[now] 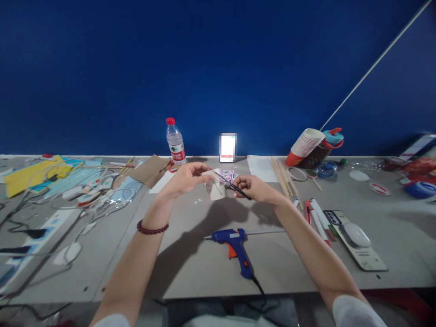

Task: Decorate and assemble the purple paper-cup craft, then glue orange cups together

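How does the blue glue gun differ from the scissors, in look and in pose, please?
The glue gun lies untouched on the table; the scissors are held up in the right hand, at the paper piece pinched by the left hand. The glue gun is blue, chunky and corded; the scissors are dark and slim. Both point their tips leftward.

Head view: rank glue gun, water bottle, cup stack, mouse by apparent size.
1. glue gun: largest, but also nearest the camera.
2. cup stack and water bottle: look alike, not ranked.
3. mouse: smallest, narrowly.
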{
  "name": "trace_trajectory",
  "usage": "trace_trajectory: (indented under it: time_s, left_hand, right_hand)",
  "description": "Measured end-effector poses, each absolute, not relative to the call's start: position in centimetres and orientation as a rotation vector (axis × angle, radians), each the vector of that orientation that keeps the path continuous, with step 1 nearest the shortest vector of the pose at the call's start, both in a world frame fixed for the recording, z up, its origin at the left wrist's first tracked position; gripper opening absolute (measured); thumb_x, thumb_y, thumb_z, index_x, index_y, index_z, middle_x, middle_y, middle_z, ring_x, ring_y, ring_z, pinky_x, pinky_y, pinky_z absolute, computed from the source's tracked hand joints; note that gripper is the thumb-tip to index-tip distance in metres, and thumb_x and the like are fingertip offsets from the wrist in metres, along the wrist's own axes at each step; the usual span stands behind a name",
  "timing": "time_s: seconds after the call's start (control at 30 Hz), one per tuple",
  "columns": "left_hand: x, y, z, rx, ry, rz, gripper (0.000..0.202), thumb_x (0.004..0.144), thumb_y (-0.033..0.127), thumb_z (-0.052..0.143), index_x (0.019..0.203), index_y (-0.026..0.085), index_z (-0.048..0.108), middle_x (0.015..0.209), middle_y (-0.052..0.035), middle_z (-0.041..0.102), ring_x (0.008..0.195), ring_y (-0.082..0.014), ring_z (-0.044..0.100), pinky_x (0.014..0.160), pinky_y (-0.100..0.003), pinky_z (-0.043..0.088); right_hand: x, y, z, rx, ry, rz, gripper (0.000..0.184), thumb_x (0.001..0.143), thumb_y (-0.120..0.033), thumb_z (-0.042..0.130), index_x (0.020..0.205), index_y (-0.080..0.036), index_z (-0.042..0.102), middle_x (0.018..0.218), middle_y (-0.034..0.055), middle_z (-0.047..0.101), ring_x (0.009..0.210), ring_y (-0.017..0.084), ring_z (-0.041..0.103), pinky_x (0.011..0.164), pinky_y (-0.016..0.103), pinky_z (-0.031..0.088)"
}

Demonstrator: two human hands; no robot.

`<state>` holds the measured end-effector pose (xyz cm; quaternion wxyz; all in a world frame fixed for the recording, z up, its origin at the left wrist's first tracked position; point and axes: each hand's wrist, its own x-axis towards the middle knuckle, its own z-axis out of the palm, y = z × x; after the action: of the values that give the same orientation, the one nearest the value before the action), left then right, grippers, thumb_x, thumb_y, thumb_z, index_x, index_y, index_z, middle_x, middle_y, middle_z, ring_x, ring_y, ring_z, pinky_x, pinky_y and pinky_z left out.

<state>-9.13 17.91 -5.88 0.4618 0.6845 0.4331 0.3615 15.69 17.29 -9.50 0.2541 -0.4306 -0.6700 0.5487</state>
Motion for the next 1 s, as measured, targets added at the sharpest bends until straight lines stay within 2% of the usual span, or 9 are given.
trace_trajectory:
  time_s: [0.07,0.17,0.27,0.47,0.63,0.87,1.0]
  left_hand:
    - [-9.1,17.9,-5.9,1.683,1.065,0.906,0.037,0.069,0.043,0.076,0.093,0.017,0.064,0.082,-0.0044,0.067,0.071,-0.0127,0.060,0.061,-0.023,0.047]
    - [-8.8,17.7,-5.8,1.729,1.065,0.896,0.035,0.078,0.045,0.067,0.100,0.018,0.062,0.066,0.0016,0.056,0.055,-0.0077,0.048,0.047,-0.019,0.036]
    - [-8.4,17.4,-5.8,1.776,1.113,0.906,0.028,0.084,0.045,0.060,0.094,0.019,0.064,0.057,0.0045,0.046,0.047,-0.0060,0.036,0.040,-0.019,0.025]
    - [-7.8,17.3,-6.4,1.815,1.128,0.884,0.021,0.082,0.039,0.061,0.082,0.017,0.063,0.069,-0.0001,0.057,0.057,-0.0087,0.048,0.049,-0.021,0.035]
    - [-7.8,17.7,-7.1,1.864,1.152,0.875,0.015,0.081,0.033,0.060,0.081,0.017,0.062,0.073,-0.0008,0.060,0.064,-0.0107,0.053,0.057,-0.023,0.040]
    - [-7.7,17.6,-7.0,1.930,1.169,0.763,0.017,0.085,0.034,0.054,0.082,0.019,0.059,0.077,-0.0006,0.060,0.070,-0.0134,0.053,0.064,-0.027,0.041]
    - [-7.7,17.6,-7.0,1.936,1.175,0.727,0.017,0.086,0.035,0.053,0.083,0.019,0.059,0.081,-0.0018,0.061,0.073,-0.0150,0.054,0.066,-0.029,0.042]
  right_hand:
    - [15.9,17.4,-9.5,-1.187,-1.819,1.484,0.034,0.062,-0.037,0.079,0.074,-0.019,0.052,0.058,-0.0072,0.043,0.056,0.009,0.041,0.055,0.024,0.031]
    - [16.0,17.4,-9.3,-1.224,-1.845,1.484,0.033,0.063,-0.038,0.078,0.075,-0.019,0.055,0.060,-0.0058,0.048,0.057,0.010,0.046,0.056,0.024,0.033]
    - [15.9,17.2,-9.1,-1.257,-1.870,1.460,0.032,0.063,-0.039,0.077,0.073,-0.019,0.055,0.061,-0.0049,0.052,0.057,0.010,0.048,0.055,0.024,0.033]
    - [15.7,16.9,-8.8,-1.312,-1.975,1.343,0.031,0.065,-0.039,0.075,0.072,-0.019,0.053,0.060,-0.0042,0.052,0.055,0.010,0.042,0.053,0.024,0.027]
    - [15.8,16.9,-8.7,-1.380,-2.039,1.236,0.028,0.066,-0.038,0.072,0.070,-0.019,0.052,0.057,-0.0050,0.048,0.052,0.009,0.036,0.050,0.025,0.023]
    - [15.9,17.0,-9.2,-1.410,-2.071,1.168,0.018,0.068,-0.033,0.065,0.071,-0.020,0.053,0.063,-0.0007,0.058,0.054,0.011,0.045,0.050,0.025,0.026]
    - [15.9,17.0,-9.3,-1.450,-2.069,1.144,0.017,0.067,-0.032,0.065,0.071,-0.020,0.053,0.062,-0.0003,0.059,0.054,0.012,0.047,0.051,0.025,0.027]
